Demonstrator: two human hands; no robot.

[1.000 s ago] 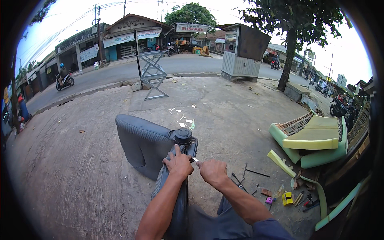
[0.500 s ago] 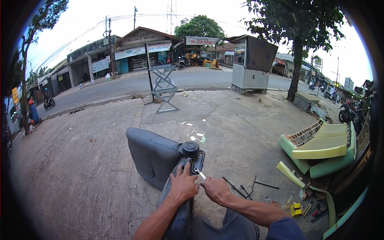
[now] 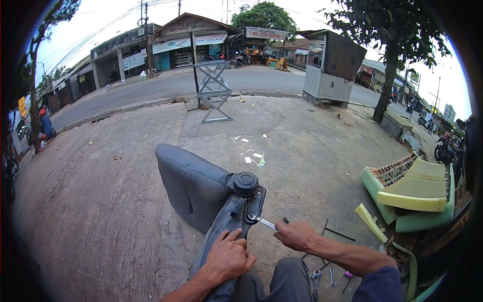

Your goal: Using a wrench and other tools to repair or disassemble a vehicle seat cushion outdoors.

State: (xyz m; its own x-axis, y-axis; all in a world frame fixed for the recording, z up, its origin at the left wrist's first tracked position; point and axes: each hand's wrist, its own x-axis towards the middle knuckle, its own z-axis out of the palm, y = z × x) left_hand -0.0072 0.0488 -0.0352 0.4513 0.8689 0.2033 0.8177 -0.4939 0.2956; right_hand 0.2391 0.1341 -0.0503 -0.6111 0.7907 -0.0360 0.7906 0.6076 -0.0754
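Observation:
A dark grey car seat [image 3: 191, 173] stands before me on the concrete, its backrest leaning left. At the hinge sit a round black knob [image 3: 245, 183] and a black metal side bracket [image 3: 259, 200]. My right hand [image 3: 298, 235] is closed round a silver spanner [image 3: 266, 222], whose ring end sits over a bolt low on the bracket. My left hand [image 3: 229, 257] lies on the side of the seat's near section, below the bracket, fingers extended and slightly bent. The near end of the seat is partly covered by my left arm and legs.
An adjustable wrench [image 3: 316, 282] and several other tools lie right of my knee. Yellow foam [image 3: 412, 194] and green padding are piled at the right. Paper scraps [image 3: 256, 156] lie ahead, before a metal folding stand [image 3: 215, 93] and a grey kiosk [image 3: 329, 70] near the road.
My right hand and the spanner's handle have swung right, away from the seat, with the ring end still at the bracket. My left hand has slid back from the hinge. The view has shifted.

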